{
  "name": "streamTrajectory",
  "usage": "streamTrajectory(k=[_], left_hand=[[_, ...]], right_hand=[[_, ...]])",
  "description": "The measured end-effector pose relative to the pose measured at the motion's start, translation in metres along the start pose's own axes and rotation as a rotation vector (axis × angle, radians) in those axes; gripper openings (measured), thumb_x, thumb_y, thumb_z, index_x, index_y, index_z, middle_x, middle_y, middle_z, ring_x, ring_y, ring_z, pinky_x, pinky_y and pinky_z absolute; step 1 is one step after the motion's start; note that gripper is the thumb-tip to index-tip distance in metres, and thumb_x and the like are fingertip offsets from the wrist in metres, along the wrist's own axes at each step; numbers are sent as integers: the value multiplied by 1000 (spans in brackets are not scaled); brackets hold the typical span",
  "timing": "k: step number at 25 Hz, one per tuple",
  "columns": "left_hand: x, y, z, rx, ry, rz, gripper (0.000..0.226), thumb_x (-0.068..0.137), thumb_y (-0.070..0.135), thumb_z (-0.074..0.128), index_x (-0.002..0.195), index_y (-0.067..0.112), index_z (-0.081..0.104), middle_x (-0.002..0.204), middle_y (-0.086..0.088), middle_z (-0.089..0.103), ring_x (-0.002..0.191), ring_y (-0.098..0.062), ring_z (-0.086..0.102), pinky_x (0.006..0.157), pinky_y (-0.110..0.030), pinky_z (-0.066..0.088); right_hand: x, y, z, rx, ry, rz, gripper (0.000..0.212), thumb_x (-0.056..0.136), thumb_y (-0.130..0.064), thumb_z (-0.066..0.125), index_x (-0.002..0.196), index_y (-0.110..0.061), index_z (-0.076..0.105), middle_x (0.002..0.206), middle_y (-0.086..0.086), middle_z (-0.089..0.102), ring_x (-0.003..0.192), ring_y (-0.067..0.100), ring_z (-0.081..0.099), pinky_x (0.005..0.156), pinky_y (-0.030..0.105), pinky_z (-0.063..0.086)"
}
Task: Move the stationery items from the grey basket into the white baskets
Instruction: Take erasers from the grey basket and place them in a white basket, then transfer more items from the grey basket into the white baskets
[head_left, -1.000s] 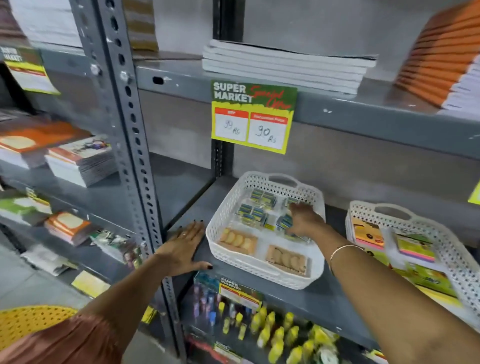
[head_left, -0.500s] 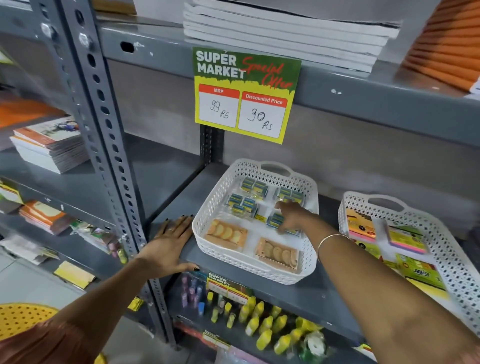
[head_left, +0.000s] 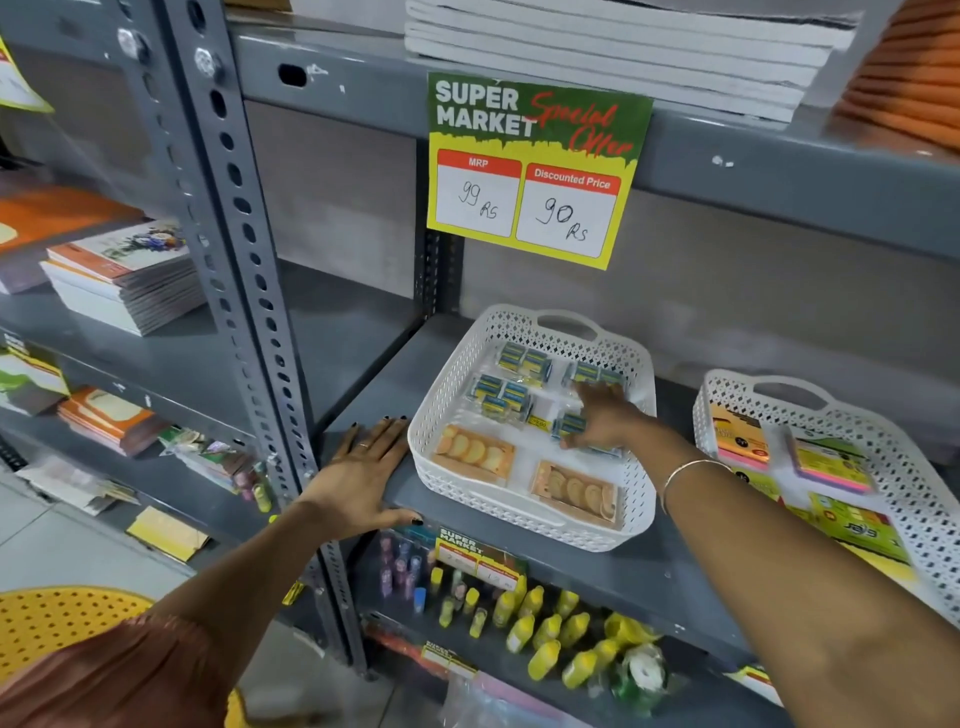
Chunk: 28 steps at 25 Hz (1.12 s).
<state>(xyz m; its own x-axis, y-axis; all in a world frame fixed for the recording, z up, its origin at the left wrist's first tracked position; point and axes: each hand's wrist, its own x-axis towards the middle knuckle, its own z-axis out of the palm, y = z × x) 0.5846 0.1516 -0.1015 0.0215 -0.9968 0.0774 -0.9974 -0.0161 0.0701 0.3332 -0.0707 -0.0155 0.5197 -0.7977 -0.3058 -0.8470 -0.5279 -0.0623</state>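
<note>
A white basket (head_left: 467, 488) stands on the grey shelf (head_left: 613, 569). It holds several blue-and-yellow packs (head_left: 501, 397) at the back and two orange packs (head_left: 474, 454) at the front. My right hand (head_left: 605, 418) reaches into it, fingers spread flat on a blue-and-yellow pack (head_left: 571, 423) on the right side. Flat on the shelf edge just left of that basket rests my left hand (head_left: 361, 475), holding nothing. A second white basket (head_left: 904, 467) at the right holds sticky-note pads (head_left: 831, 465). No grey basket is in view.
A price sign (head_left: 535, 171) hangs from the shelf above, under stacked white books (head_left: 613, 52). A perforated grey upright (head_left: 234, 249) stands left of my left hand. Notebooks (head_left: 124, 275) fill the left shelves. Yellow bottles (head_left: 545, 629) line the shelf below. A yellow perforated seat (head_left: 57, 618) sits bottom left.
The camera has moved closer to the shelf. My right hand has slid slightly toward the front right of the basket over the blue-and-yellow packs. My left hand stays on the shelf edge.
</note>
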Motion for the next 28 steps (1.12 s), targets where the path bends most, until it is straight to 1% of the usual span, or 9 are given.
streamTrajectory(k=[2, 7, 11, 14, 17, 20, 24, 26, 28], left_hand=[[0, 0, 1, 14, -13, -1, 111, 65, 87, 25, 146, 18, -4, 157, -5, 3, 142, -18, -4, 116, -45, -3], [-5, 2, -5, -47, -12, -17, 116, 62, 90, 17, 146, 13, -2, 156, -8, 3, 143, -21, -2, 116, -46, 1], [-18, 21, -15, -175, 271, -124, 107, 75, 82, 18, 144, -1, 12, 150, -24, 19, 138, -38, 20, 110, -57, 20], [-7, 65, -47, -338, 507, -187, 104, 77, 79, 18, 142, -2, 15, 150, -27, 18, 139, -36, 14, 110, -55, 12], [14, 144, -73, -406, 665, -22, 93, 83, 71, 24, 143, 1, 12, 151, -23, 15, 141, -33, 7, 113, -48, 6], [38, 252, -72, -350, 608, 232, 84, 87, 66, 26, 144, 6, 12, 149, -23, 20, 140, -34, 10, 112, -51, 11], [83, 390, -61, -218, 397, 506, 83, 87, 68, 25, 145, 11, 14, 153, -15, 14, 143, -26, 4, 113, -45, 10], [102, 452, -55, -149, 312, 613, 82, 86, 70, 20, 144, 12, 16, 152, -16, 18, 142, -28, 9, 113, -47, 19], [113, 502, -51, -47, 228, 699, 83, 85, 71, 15, 141, 11, 26, 149, -16, 29, 138, -30, 17, 107, -53, 31]], right_hand=[[-9, -2, -3, 44, 73, 8, 99, 80, -46, 69, 152, -11, 10, 159, 16, 13, 148, 36, 6, 116, 43, 25], [-41, 9, -17, 120, 298, -23, 86, 84, -43, 66, 150, -10, 21, 152, 16, 28, 140, 34, 24, 111, 42, 33], [-76, 45, -34, 155, 484, 12, 75, 86, -39, 64, 146, -8, 30, 145, 18, 37, 136, 34, 30, 110, 42, 35], [-108, 93, -41, 173, 551, 72, 73, 86, -38, 63, 144, -6, 33, 141, 19, 40, 133, 36, 33, 108, 43, 37], [-142, 151, -41, 145, 565, 128, 72, 89, -38, 60, 145, -5, 31, 140, 19, 41, 132, 36, 34, 106, 43, 38], [-177, 221, -35, 140, 540, 200, 68, 89, -38, 58, 144, -5, 33, 139, 20, 41, 130, 36, 36, 102, 44, 41], [-226, 330, -18, 152, 461, 290, 70, 89, -37, 59, 143, -2, 33, 144, 22, 38, 135, 36, 35, 110, 42, 37], [-252, 384, -4, 178, 380, 358, 71, 87, -34, 63, 144, -3, 33, 149, 21, 37, 137, 34, 36, 112, 39, 35], [-273, 427, 13, 176, 296, 410, 69, 84, -33, 66, 140, -4, 38, 143, 21, 44, 131, 35, 43, 107, 39, 39]])
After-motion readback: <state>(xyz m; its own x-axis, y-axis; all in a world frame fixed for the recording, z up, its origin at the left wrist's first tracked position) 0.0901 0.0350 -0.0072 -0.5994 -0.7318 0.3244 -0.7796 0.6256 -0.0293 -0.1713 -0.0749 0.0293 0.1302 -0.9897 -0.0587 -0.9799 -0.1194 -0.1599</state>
